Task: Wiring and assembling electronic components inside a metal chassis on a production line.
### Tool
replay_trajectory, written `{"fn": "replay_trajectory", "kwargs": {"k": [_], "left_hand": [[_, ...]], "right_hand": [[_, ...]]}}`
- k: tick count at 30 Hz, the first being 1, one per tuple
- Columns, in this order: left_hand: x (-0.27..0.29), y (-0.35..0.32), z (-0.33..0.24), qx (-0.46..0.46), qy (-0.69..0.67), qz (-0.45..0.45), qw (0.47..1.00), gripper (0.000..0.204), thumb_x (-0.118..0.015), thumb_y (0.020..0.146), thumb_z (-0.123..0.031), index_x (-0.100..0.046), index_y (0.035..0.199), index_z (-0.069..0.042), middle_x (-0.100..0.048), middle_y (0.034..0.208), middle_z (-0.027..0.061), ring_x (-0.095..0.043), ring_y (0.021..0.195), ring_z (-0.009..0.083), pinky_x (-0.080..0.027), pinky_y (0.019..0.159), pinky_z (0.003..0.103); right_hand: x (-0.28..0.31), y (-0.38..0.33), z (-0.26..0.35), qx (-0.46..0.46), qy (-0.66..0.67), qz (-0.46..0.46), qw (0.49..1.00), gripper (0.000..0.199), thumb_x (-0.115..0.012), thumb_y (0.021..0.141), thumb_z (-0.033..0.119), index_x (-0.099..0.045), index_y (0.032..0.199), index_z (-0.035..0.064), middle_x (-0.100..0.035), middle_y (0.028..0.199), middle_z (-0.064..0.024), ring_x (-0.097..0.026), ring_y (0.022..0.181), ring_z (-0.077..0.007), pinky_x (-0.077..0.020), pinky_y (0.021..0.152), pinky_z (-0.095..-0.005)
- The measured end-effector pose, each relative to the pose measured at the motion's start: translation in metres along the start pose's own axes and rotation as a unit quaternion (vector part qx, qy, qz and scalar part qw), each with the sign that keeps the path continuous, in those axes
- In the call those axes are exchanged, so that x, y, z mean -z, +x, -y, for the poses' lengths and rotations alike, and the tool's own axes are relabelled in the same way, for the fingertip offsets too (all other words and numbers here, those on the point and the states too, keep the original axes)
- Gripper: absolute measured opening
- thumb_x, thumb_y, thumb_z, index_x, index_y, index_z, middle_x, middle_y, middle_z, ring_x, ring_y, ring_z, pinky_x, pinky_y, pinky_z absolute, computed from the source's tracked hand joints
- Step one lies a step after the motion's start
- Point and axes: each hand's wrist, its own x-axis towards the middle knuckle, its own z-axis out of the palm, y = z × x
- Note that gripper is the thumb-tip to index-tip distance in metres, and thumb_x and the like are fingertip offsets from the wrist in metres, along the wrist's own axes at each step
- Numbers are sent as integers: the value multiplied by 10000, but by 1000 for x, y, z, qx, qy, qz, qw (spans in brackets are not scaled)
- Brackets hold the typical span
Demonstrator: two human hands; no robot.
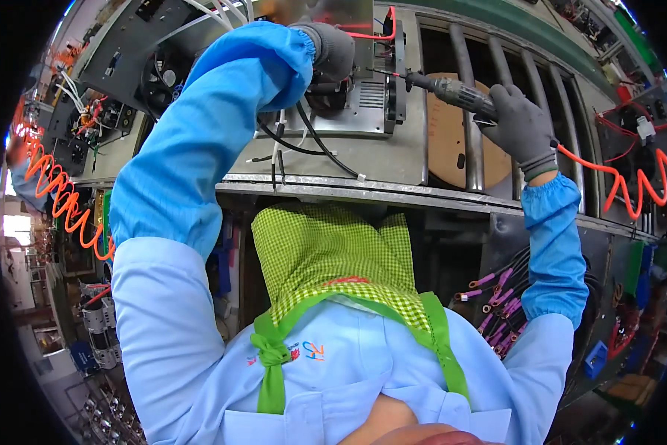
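My right hand (519, 127), in a grey glove, is wrapped round a pneumatic screwdriver (460, 96). The tool lies nearly level, its thin bit pointing left at the side of a metal chassis (372, 96). My left hand (332, 53), gloved in grey too, is curled over the far part of that chassis; whatever its fingers hold is hidden. Black cables (315, 141) hang from the unit over the near edge of the bench. A red wire (374, 35) runs beside the left hand to the chassis's right side.
Metal rollers (467, 133) cross the bench on the right, with a round brown board (443, 141) among them. An orange coiled hose (630, 185) leads off right; another coiled hose (63, 196) hangs at left. Purple-ended cables (500, 304) lie below the bench.
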Motion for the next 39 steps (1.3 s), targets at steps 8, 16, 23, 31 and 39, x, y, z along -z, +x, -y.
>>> {"fn": "replay_trajectory", "kwargs": {"k": [8, 16, 23, 31, 39], "left_hand": [[-20, 23, 12, -50, 10, -21, 998, 406, -573, 713, -253, -688, 1085, -138, -662, 1065, 132, -633, 950, 330, -510, 842, 407], [-23, 15, 4, -49, 22, -83, 995, 321, -591, 691, -207, -717, 955, -75, -675, 957, 174, -660, 850, 336, -537, 742, 430], [-22, 16, 5, -15, 7, -49, 999, 299, -582, 732, -186, -720, 963, -57, -677, 966, 173, -655, 897, 340, -529, 766, 434], [-29, 28, 7, -25, -9, -55, 998, 287, -592, 737, -201, -719, 949, -55, -678, 961, 164, -653, 886, 330, -525, 773, 422], [-35, 40, 13, -49, 44, -47, 997, 266, -587, 761, -211, -712, 944, -65, -675, 945, 165, -655, 880, 317, -522, 790, 422]], "right_hand": [[-15, 6, 0, 7, 17, 1, 1000, 385, -754, 668, 210, -518, 951, 97, -554, 874, -94, -623, 739, -313, -533, 615, -401], [-14, 4, 3, 9, 21, -11, 1000, 348, -727, 707, 227, -540, 971, 101, -562, 855, -107, -628, 739, -322, -513, 599, -418], [-15, 8, 3, 11, 16, -24, 1000, 330, -734, 708, 237, -531, 927, 97, -550, 837, -109, -623, 716, -327, -500, 558, -418], [-22, 11, 0, 47, 25, -37, 998, 355, -755, 687, 251, -535, 925, 106, -554, 858, -100, -622, 704, -324, -501, 545, -415], [-28, 13, 0, 54, 23, -58, 997, 348, -757, 693, 266, -543, 924, 116, -555, 859, -90, -621, 701, -317, -501, 540, -408]]}}
